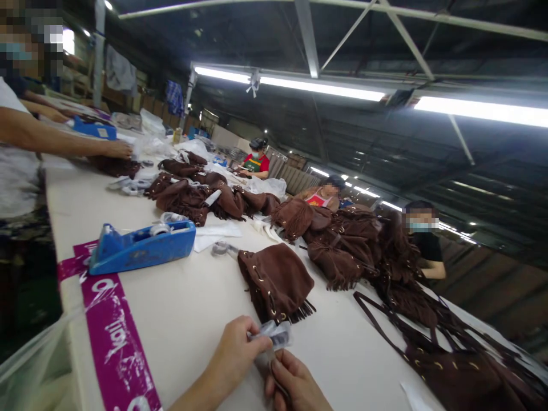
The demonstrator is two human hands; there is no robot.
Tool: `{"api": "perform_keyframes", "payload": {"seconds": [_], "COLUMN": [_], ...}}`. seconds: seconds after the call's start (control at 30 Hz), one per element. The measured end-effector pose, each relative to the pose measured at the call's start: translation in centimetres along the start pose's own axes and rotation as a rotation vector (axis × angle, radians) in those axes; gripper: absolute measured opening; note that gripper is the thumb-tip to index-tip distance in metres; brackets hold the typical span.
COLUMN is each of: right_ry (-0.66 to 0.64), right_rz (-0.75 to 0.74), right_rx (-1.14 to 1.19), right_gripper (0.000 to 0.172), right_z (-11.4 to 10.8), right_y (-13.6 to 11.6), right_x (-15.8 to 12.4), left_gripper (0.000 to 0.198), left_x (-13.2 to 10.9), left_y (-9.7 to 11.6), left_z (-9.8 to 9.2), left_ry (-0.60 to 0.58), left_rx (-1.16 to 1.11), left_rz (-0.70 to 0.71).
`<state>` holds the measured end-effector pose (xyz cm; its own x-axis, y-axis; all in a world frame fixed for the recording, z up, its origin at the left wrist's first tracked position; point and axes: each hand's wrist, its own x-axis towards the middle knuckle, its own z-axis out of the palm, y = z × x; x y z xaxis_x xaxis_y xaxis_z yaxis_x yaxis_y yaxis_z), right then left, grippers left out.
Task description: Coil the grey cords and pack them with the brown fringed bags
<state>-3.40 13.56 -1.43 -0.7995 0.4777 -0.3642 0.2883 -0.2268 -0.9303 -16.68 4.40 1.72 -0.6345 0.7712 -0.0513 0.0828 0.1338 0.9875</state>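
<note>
My left hand [237, 345] is closed, thumb and fingers pinching a small piece wrapped in clear plastic [280, 335], with something dark showing inside. Just below, my right hand [295, 379] pinches the narrow lower end of the same wrapped piece. What the wrapping contains is too unclear to name. Right behind my hands a dark brown fringed bag [278, 279] with gold eyelets lies on the white table [192, 342]. A similar wrapped roll [223, 249] rests to the left of that bag.
A blue tape dispenser [143, 248] stands at the left, partly over a purple printed strip [117, 337]. Brown bags [338, 245] are heaped across the table, and one with long straps [454, 365] lies at right. A co-worker's arm [64, 134] reaches in from the left; other people sit opposite.
</note>
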Motion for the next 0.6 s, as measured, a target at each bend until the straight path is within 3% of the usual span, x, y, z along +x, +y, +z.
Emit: {"api": "perform_keyframes", "payload": {"seconds": [0.2,0.37,0.6], "right_ry": [0.043,0.102,0.162], "right_rz": [0.065,0.055,0.136], "right_rx": [-0.03,0.073,-0.17], "right_gripper": [0.059,0.057,0.052], "right_z": [0.2,-0.1,0.8], "right_y": [-0.2,-0.8,-1.4], "right_x": [0.9,0.3,0.7], "left_gripper": [0.011,0.012,0.016], "left_x": [0.1,0.1,-0.2], "left_y": [0.1,-0.2,-0.5], "left_z": [0.0,0.0,0.3], "left_ry": [-0.042,-0.009,-0.003], "left_rx": [-0.003,0.062,0.026], "left_rz": [-0.033,0.029,0.018]}}
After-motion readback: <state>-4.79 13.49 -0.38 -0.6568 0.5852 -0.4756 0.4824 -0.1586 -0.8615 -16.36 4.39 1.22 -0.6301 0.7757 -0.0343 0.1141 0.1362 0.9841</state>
